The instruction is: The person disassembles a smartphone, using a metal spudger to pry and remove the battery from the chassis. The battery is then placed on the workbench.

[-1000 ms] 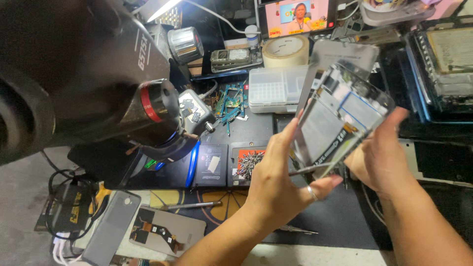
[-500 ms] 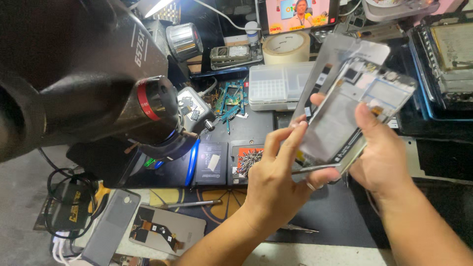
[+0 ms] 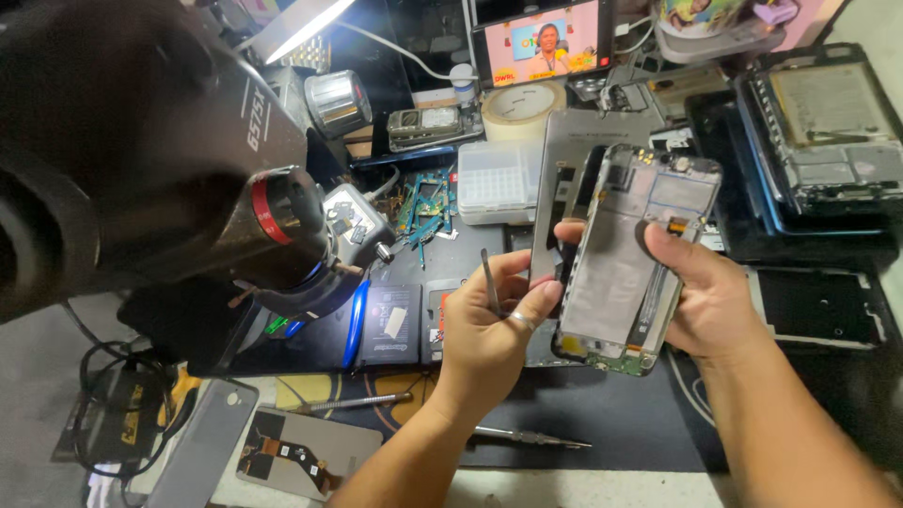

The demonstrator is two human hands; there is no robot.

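Head view, as we log it: opened phone frame (image 3: 625, 259), upright above the dark work mat (image 3: 564, 414), grasped along its right edge by our right hand (image 3: 710, 301). Left hand (image 3: 484, 329) pinches thin tweezers (image 3: 490, 280) and touches the detached screen panel (image 3: 557, 188) just beside the frame

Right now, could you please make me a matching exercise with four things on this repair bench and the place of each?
Things:
1. opened phone frame
2. tweezers
3. roll of tape
4. screwdriver

Places:
A. lying on the dark mat, below the left hand
B. at the back of the bench, under the lit screen
C. held up in the right hand
D. in the left hand

Pairs: 1-C, 2-D, 3-B, 4-A
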